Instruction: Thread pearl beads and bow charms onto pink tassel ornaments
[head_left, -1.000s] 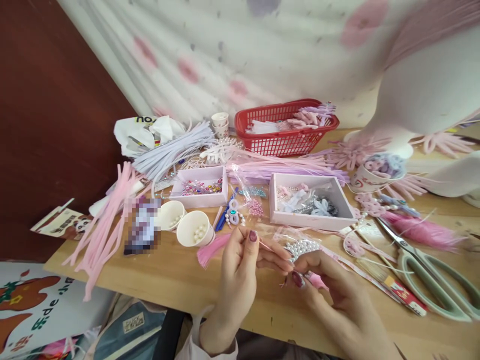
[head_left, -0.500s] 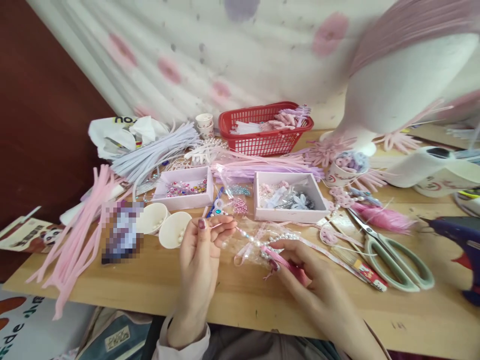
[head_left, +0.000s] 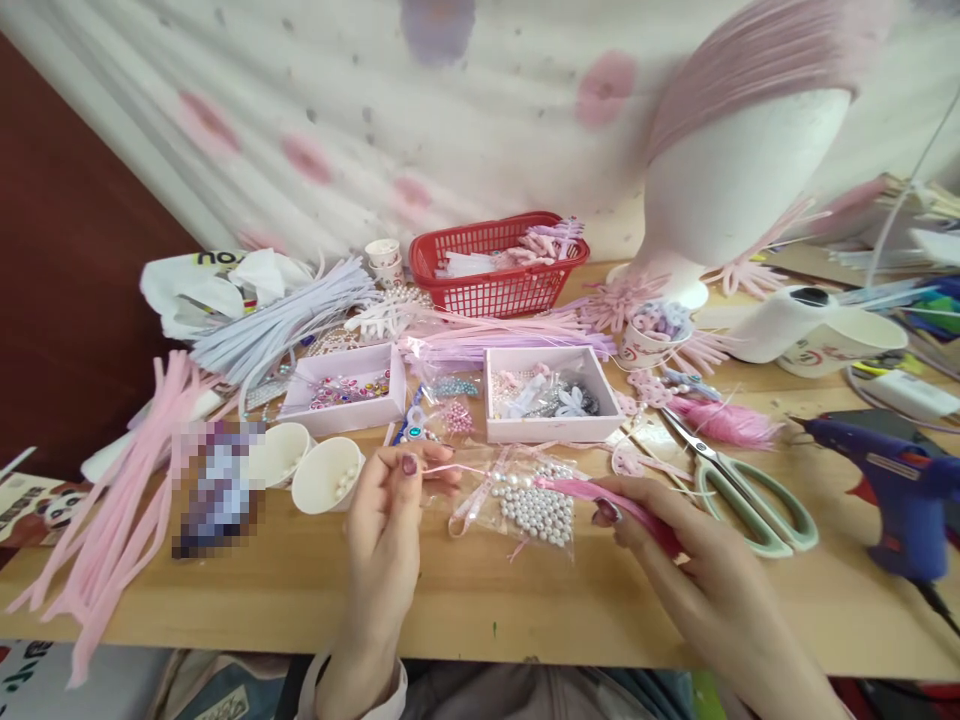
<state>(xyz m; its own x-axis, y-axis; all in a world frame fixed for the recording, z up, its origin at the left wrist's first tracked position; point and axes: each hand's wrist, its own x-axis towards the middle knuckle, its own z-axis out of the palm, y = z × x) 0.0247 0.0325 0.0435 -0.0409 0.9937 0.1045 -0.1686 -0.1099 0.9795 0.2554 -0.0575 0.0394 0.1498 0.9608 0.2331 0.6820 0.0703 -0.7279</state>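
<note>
Between thumb and fingers, my left hand pinches one end of a thin pink cord. The cord runs right through a few beads to a pink tassel. My right hand is closed round the tassel's body, partly hiding it. Below the stretched cord lies a clear bag of pearl beads. Just left of my left hand, two white paper cups stand tilted; the nearer cup holds a few pearls.
Beyond the hands are a white tray of gems, a white tray of trinkets and a red basket. Green-handled scissors and a blue glue gun lie right. Pink fuzzy stems overhang the left edge.
My right hand has drawn the tassel rightward, away from my left hand, stretching the cord straight. The beads sit close to the tassel. The view has shifted right.
</note>
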